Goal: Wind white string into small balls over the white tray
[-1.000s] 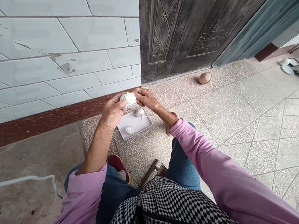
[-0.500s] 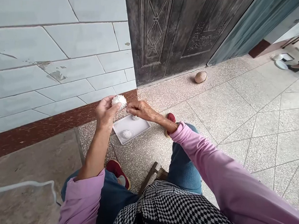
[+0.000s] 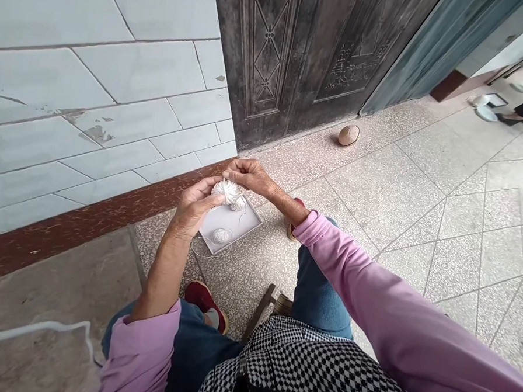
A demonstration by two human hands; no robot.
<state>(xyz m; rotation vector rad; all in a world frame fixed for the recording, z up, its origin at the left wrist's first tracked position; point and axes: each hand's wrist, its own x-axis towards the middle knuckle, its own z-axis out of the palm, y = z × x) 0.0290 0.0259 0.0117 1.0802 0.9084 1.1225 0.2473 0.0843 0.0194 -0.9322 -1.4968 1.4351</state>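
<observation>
My left hand (image 3: 196,207) is closed around a fluffy white yarn bundle (image 3: 225,190), like a pompom, thumb in front and fingers behind. At the bundle's upper right edge, my right hand (image 3: 247,176) has its fingertips pinched together; any strand between them is too small to make out. Below both hands a shallow pale tray (image 3: 216,217) lies on the floor. Inside it sits a ball of white yarn (image 3: 221,236), with a loose strand looping over the tray's front edge. A second small white ball (image 3: 238,204) is at the tray's far side, partly covered by the bundle.
A tiled wall (image 3: 116,124) rises at the left, beside a dark carved door (image 3: 304,58). A round tan object (image 3: 349,135) lies near the door. My red shoe (image 3: 205,304) and a wooden stool leg (image 3: 259,313) are close by. A white hose (image 3: 31,328) lies left.
The left hand has moved right and slightly down with the yarn bundle, over the tray. My right hand has risen slightly and come to the bundle's upper edge.
</observation>
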